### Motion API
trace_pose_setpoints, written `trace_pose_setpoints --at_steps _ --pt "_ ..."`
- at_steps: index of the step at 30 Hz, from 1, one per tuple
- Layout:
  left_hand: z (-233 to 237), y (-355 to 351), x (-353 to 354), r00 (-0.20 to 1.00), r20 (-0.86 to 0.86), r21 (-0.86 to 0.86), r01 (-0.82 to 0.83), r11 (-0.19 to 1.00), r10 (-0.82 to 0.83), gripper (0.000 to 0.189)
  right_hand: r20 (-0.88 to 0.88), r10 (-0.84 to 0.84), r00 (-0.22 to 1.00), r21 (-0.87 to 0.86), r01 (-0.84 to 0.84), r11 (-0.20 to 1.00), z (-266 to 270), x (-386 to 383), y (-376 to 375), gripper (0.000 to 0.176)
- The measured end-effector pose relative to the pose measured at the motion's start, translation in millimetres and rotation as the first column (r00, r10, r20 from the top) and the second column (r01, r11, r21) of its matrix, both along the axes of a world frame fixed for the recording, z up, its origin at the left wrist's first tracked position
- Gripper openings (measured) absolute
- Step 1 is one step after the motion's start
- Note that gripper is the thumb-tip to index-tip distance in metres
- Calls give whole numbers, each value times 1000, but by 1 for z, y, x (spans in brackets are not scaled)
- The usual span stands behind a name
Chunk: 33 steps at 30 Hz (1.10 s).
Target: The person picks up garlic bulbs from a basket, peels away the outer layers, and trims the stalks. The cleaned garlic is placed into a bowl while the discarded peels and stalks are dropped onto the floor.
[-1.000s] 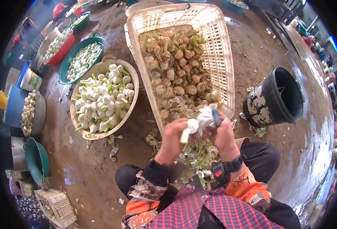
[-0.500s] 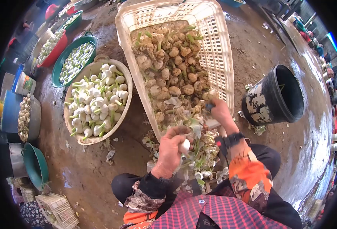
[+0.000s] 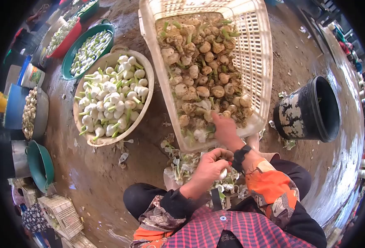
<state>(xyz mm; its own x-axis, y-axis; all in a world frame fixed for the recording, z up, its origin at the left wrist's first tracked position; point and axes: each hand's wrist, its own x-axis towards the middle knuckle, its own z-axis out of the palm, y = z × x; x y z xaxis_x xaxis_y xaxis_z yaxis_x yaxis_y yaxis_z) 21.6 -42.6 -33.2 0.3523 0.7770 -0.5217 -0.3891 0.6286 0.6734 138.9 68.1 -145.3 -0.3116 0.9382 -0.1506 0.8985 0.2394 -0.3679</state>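
Observation:
A peeled white garlic bulb (image 3: 223, 174) shows at the fingers of my left hand (image 3: 207, 167), which are curled around it in front of my lap. Over the near end of the white plastic crate (image 3: 264, 89), my right hand (image 3: 227, 131) is closed at a garlic bulb (image 3: 208, 116), its fingertips against the bulb's side. Something small and dark blue shows by those fingers, partly hidden. Unpeeled brown garlic bulbs (image 3: 203, 91) fill the crate's floor. Loose garlic skins and stalks (image 3: 182, 167) lie on the ground below my hands.
Left of the crate stands a round cream basket (image 3: 150, 89) heaped with peeled garlic. Behind it are a green tub (image 3: 68, 68) and a red tub (image 3: 75, 35) of garlic. A black bucket (image 3: 288, 118) leans at the right. A green basin (image 3: 40, 165) sits far left.
My right hand has moved left along the crate's near end, to another bulb. My left hand has shifted right and down, still holding the peeled bulb. The camera view has shifted a little.

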Motion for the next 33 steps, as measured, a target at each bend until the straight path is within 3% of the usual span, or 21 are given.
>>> trace_pose_setpoints --at_steps 1,2,5,8,10,11,13,14,17,18,20,23,25,26,27,28,29,30,31,32,33 --pt "1 -1 0 1000 -6 5 21 1000 -21 24 -61 -46 997 -1 46 999 -4 9 0 56" --pt "0 -2 1 999 -31 3 29 1000 -29 23 -304 -21 952 215 90 973 -17 21 1 48" --pt "-1 -6 2 999 -35 49 31 998 -29 24 -460 -298 836 -156 254 954 18 52 20 36" --pt "4 -7 3 994 -19 91 106 990 -105 21 -792 -535 294 -504 179 845 61 65 2 24" --pt "17 -7 3 970 36 145 234 961 -241 19 -653 -302 695 -424 -6 906 66 71 -27 25" --pt "21 -7 2 949 56 173 297 939 -310 17 -537 -142 831 -408 -109 906 66 75 -43 27" --pt "18 -11 6 923 135 221 327 919 -361 17 -337 94 937 -478 -256 840 32 86 -73 30" --pt "20 -12 6 918 122 237 342 909 -377 17 -236 221 946 -525 -316 791 20 88 -80 31" --pt "16 -14 6 940 66 218 312 925 -333 18 -256 -70 964 -243 6 970 86 36 -44 28" --pt "16 -13 4 951 46 199 293 935 -307 18 -258 -113 959 -264 43 964 87 25 -28 28" --pt "11 -10 4 973 22 193 221 956 -229 19 -455 -10 891 -197 -90 976 78 0 -3 34" --pt "17 -5 -1 991 116 191 38 981 -61 18 -576 343 742 165 -305 938 26 -54 10 44" --pt "16 -2 -4 985 174 176 -52 983 21 14 -292 350 890 181 -308 934 2 -76 9 44" --pt "12 0 -5 979 191 209 -108 972 67 16 -312 303 900 169 -261 950 -2 -82 7 42" --pt "12 2 -10 973 217 86 -98 991 77 17 -335 258 906 155 -217 964 -6 -84 6 40" --pt "-3 2 -5 963 199 86 -204 975 184 17 -299 238 924 110 -214 971 0 -84 4 39" --pt "5 5 -10 971 131 24 -204 979 199 18 -297 208 932 40 -206 978 6 -83 5 38" --pt "5 6 -12 958 105 62 -274 960 267 19 -422 134 897 62 -119 991 9 -80 3 39" --pt "5 7 -13 941 88 100 -334 937 326 21 -544 -57 837 -69 22 997 11 -70 -1 40" --pt "3 10 -17 932 28 59 -362 930 361 29 -604 -67 794 -150 -30 988 7 -53 9 40" --pt "-6 12 -15 876 -25 160 -472 867 481 32 -696 -163 700 -190 39 981 35 -44 -2 30"
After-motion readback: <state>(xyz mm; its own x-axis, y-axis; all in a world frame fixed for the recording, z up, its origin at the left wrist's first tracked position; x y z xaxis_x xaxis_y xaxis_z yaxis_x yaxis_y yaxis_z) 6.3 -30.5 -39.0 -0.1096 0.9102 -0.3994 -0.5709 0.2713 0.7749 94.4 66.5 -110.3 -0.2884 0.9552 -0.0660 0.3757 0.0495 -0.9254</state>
